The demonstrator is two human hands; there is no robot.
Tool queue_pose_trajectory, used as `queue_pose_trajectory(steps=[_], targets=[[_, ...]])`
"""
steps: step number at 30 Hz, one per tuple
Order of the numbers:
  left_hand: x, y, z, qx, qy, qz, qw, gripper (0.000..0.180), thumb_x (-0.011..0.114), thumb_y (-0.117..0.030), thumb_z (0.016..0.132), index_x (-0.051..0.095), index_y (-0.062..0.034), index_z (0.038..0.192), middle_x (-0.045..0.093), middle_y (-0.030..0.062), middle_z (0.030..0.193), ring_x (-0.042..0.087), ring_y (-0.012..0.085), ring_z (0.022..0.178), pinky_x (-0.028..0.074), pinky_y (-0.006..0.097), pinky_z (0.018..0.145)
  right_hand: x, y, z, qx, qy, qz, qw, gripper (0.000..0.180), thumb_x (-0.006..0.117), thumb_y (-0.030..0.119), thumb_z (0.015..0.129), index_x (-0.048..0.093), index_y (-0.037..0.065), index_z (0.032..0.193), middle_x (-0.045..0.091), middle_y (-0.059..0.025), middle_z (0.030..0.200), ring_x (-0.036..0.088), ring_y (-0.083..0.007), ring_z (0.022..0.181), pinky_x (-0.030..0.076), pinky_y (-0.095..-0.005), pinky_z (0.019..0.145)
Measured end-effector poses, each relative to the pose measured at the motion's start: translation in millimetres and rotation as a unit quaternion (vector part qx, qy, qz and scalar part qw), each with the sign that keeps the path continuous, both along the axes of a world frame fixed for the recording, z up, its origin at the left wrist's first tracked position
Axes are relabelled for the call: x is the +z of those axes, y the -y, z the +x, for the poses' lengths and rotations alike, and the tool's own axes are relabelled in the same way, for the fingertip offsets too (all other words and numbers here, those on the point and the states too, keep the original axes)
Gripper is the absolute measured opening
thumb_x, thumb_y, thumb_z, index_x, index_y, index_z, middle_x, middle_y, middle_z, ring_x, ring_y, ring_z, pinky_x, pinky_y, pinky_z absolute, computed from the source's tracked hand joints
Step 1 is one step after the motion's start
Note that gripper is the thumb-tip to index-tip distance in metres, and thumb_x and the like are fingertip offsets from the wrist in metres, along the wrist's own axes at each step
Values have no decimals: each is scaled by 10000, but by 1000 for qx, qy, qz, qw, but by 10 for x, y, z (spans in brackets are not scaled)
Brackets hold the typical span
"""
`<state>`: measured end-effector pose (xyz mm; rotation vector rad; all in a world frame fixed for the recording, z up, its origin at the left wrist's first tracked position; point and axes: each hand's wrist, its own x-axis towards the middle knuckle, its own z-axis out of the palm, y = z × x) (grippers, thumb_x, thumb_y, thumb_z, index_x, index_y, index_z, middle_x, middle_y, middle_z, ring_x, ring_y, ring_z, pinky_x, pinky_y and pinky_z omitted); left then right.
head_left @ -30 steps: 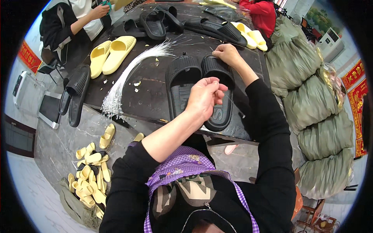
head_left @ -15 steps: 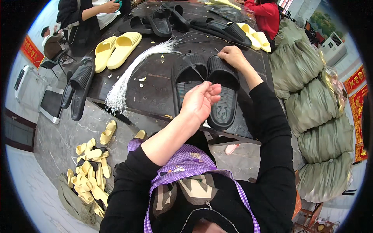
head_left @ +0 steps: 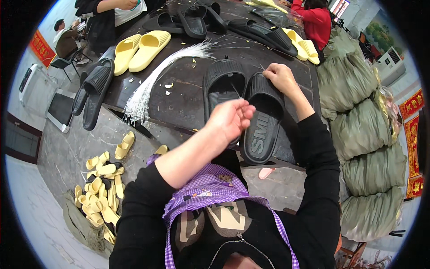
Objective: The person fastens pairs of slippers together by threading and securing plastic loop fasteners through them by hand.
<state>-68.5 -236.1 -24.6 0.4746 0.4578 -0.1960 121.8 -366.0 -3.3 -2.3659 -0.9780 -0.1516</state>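
Note:
A pair of black slide slippers lies at the table's near edge. My left hand (head_left: 230, 118) is in front of the left slipper (head_left: 224, 67), palm partly up and fingertips pinched on a thin strand (head_left: 236, 90) that runs up toward its strap. Part of that slipper's sole is hidden behind this hand. At the toe end of the right slipper (head_left: 264, 121), my right hand (head_left: 282, 78) pinches what looks like another end of thin strand, its fingertips close to the strap. White tie strands (head_left: 154, 80) lie in a long bundle to the left.
Yellow slippers (head_left: 150, 50) and more black slippers (head_left: 193, 21) occupy the far side of the dark table (head_left: 179, 105). Black slippers (head_left: 96, 92) overhang its left edge. Yellow slippers (head_left: 101, 197) are heaped on the floor. Green sacks (head_left: 354, 121) are stacked at right. Two people sit or stand beyond.
The right slipper has shifted toward me and right, away from the left one, with my right hand moving along. My left hand still pinches its strand. The whole view has shifted slightly.

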Motion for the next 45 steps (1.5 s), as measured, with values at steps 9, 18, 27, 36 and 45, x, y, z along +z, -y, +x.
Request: queue_pose_trajectory(steps=[9, 18, 27, 36, 45], targets=[[109, -347, 521, -32, -42, 291, 955, 117, 456, -98, 847, 501, -12, 783, 528, 78, 641, 437, 125, 461, 329, 262, 380, -92, -233, 85, 20, -3, 30, 999, 208, 616, 190, 755, 633, -14, 796, 626, -153, 708, 614, -216, 677, 463, -329, 639], [138, -523, 680, -78, -77, 447, 887, 133, 443, -86, 843, 486, -22, 734, 484, 54, 567, 375, 114, 385, 265, 276, 328, -12, -421, 126, 86, -50, -3, 995, 177, 609, 164, 760, 626, -3, 815, 634, -150, 791, 609, -249, 733, 464, -338, 685], [138, -569, 696, -88, -100, 430, 893, 137, 432, -83, 851, 476, -46, 727, 483, 40, 560, 352, 98, 358, 248, 260, 313, 50, -756, 418, 367, 170, 8, 915, 132, 624, 107, 717, 578, -15, 739, 603, -147, 1032, 582, -293, 847, 461, -329, 734], [120, -555, 693, -67, -97, 417, 901, 109, 425, -68, 849, 480, -35, 761, 488, 57, 565, 357, 99, 356, 244, 252, 310, 108, -862, 478, 400, 15, -89, 912, 119, 634, 76, 694, 601, -3, 778, 612, -148, 962, 585, -303, 842, 466, -346, 745], [97, -588, 710, -69, -88, 428, 897, 119, 438, -82, 852, 486, -20, 763, 497, 63, 571, 375, 104, 360, 256, 259, 306, 3, -870, 429, 347, 65, -51, 934, 117, 619, 60, 690, 603, -16, 777, 595, -140, 822, 581, -310, 808, 467, -359, 727]])
